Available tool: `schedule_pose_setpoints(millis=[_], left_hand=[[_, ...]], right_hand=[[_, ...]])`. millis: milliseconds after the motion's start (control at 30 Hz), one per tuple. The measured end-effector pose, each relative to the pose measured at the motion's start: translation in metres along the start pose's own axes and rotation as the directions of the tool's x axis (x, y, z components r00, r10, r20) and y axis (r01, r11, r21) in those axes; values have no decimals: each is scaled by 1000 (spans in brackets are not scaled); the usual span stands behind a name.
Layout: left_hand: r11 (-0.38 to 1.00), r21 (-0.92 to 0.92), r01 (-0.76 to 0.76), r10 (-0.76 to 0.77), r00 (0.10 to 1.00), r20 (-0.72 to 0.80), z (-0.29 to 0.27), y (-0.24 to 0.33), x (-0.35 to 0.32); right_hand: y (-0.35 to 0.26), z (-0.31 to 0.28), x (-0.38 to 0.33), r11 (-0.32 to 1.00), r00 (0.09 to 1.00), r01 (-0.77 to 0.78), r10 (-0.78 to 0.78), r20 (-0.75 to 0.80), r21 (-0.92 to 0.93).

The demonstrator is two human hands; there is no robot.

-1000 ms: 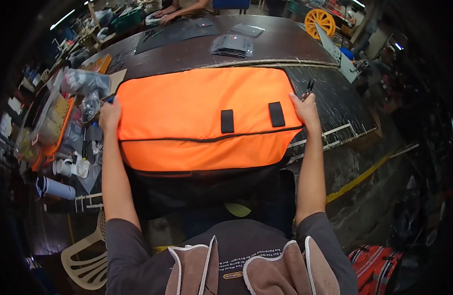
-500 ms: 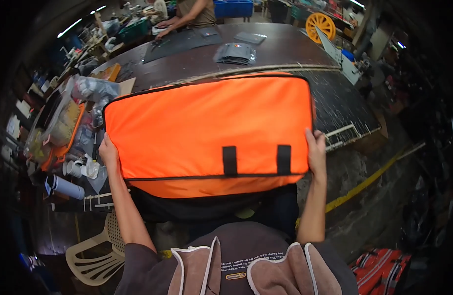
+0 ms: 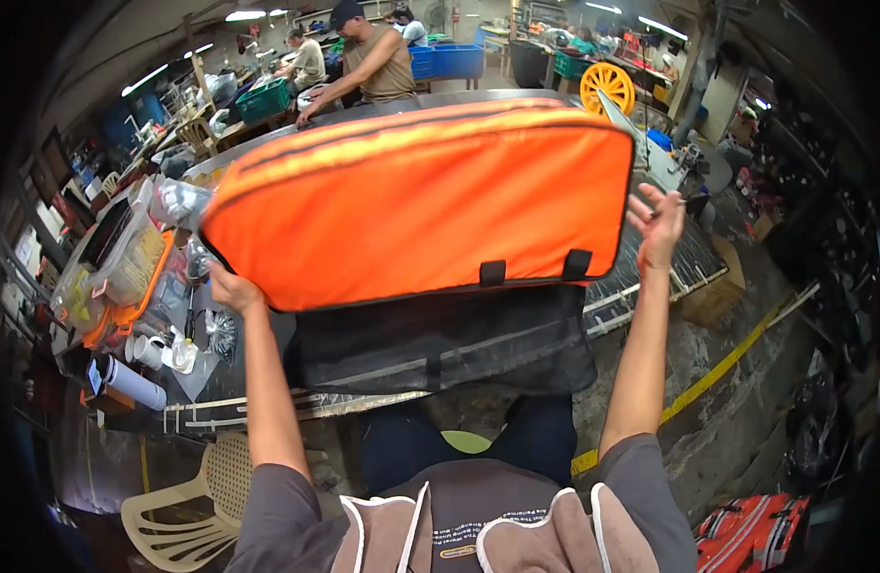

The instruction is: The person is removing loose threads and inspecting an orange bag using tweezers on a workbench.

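A large orange fabric bag with black piping and two short black straps on its front panel is tilted up over the workbench. A zipper-like dark line runs along its upper side. My left hand grips the bag's lower left corner, its fingers partly hidden by the fabric. Beside the right edge, my right hand has its fingers spread and holds nothing; whether a fingertip touches the bag I cannot tell. Below the bag, a black fabric piece drapes over the bench's front edge.
To the left stand a clear bin with orange trim, a white cylinder and plastic bags. A beige chair is at lower left. Across the bench a person leans over; a yellow wheel stands far right.
The bag has risen away from me and tilted, baring its top side and the black fabric. My right hand has let go of its right edge and opened; my left still grips.
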State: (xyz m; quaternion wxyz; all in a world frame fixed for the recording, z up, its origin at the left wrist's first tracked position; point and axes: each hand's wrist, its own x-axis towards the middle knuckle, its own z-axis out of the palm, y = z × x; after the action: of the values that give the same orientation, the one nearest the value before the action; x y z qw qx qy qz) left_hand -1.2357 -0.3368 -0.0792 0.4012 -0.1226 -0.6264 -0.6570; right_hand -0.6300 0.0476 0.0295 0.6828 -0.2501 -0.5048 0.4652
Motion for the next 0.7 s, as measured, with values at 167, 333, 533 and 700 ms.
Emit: schedule_pose_setpoints(millis=[167,333,533,700], left_hand=[[976,112,188,-205,964,167,-42,-38,-95],[690,-421,589,-400,795,455,-70,-46,-113],[821,-355,447,-65,691,720,-51,69,-23],[973,-233,8,163,691,704,-8,93,-16]], right_hand=[[90,0,-88,919,932,-345,359,-43,191],[89,36,-85,991,997,-81,78,-29,-104],[9,55,16,531,849,441,-509,143,-724],[52,60,99,491,994,100,-83,68,-865]])
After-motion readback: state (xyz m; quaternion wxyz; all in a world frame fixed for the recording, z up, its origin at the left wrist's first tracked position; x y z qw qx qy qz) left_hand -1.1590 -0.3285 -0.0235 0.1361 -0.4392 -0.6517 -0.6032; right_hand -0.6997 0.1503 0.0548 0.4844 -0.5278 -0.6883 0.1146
